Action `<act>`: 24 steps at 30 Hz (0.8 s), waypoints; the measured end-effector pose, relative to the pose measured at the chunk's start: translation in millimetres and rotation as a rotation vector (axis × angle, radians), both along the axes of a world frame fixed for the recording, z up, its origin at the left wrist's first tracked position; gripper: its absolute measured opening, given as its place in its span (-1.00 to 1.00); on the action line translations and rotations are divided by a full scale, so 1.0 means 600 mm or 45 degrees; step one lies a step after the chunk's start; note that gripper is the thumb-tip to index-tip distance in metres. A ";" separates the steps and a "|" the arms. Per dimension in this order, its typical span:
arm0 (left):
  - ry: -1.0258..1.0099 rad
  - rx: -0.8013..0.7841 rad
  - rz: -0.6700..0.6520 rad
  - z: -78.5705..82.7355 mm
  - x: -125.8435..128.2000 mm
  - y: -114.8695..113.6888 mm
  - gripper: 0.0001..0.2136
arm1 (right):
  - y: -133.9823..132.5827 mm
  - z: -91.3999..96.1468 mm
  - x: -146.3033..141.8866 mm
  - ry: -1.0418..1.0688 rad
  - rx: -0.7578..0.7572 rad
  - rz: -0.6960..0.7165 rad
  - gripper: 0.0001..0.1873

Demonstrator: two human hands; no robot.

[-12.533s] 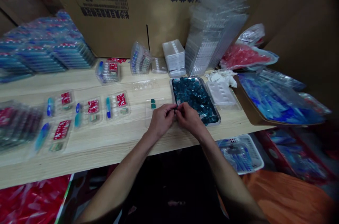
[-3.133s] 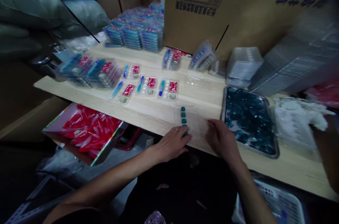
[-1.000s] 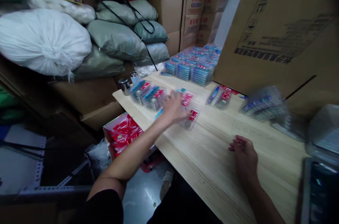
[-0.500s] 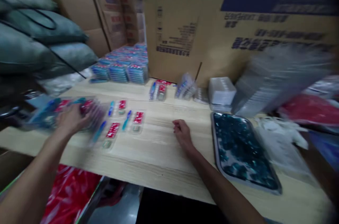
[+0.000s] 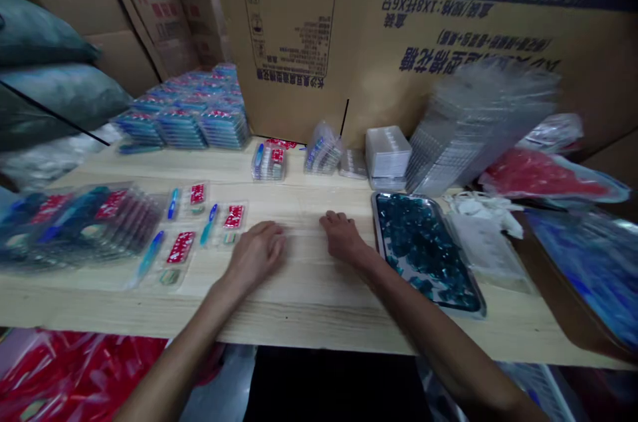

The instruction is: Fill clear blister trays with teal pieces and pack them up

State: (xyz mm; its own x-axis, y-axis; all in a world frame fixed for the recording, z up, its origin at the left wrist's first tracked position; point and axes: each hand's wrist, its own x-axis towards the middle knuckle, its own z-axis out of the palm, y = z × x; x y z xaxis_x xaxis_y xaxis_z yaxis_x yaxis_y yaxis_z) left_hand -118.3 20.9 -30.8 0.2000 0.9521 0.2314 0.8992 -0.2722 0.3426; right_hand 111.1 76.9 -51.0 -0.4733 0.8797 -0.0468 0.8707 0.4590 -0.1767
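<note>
My left grip (image 5: 256,252) and right grip (image 5: 341,236) both rest palm down on the pale wood tabletop (image 5: 309,316), fingers loosely together and slightly curled, pinching nothing. The left grip sits just beside a clear blister pack (image 5: 233,226) holding a blue brush-like item, a red label and a small green piece; three similar packs lie nearby, spread apart on the wood. The right grip is near a metal tray (image 5: 380,226), with its rim just off my fingertips, and the tray is heaped with teal glass pieces (image 5: 421,246). The two grips are apart, with bare wood between them.

Further left, a slanted pile of filled packs (image 5: 82,226) lies on the tabletop, and a block of stacked packs (image 5: 182,126) stands at the back. Beyond the tray are a stack of white plastic trays (image 5: 387,153) and a tall, blurred stack of clear trays (image 5: 478,123). Crumpled white material (image 5: 483,216) lies to the tray's right, and a printed cardboard carton (image 5: 294,16) stands behind everything. Red plastic wrapping (image 5: 74,375) shows below the front edge
</note>
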 end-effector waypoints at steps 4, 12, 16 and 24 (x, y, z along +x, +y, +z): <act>0.113 -0.073 -0.254 -0.042 0.083 0.020 -0.61 | -0.073 -0.023 0.035 0.155 0.007 0.231 -0.55; 0.075 -0.259 -0.368 -0.057 0.153 -0.032 -0.75 | -0.144 -0.045 0.100 0.531 -0.017 0.270 -0.65; 0.008 -0.266 -0.216 -0.050 0.197 -0.030 -0.79 | -0.120 -0.017 0.140 0.525 0.084 0.060 -0.52; 0.073 -0.249 -0.153 -0.028 0.256 -0.046 -0.78 | -0.066 0.018 0.287 -0.097 0.159 -0.761 -0.54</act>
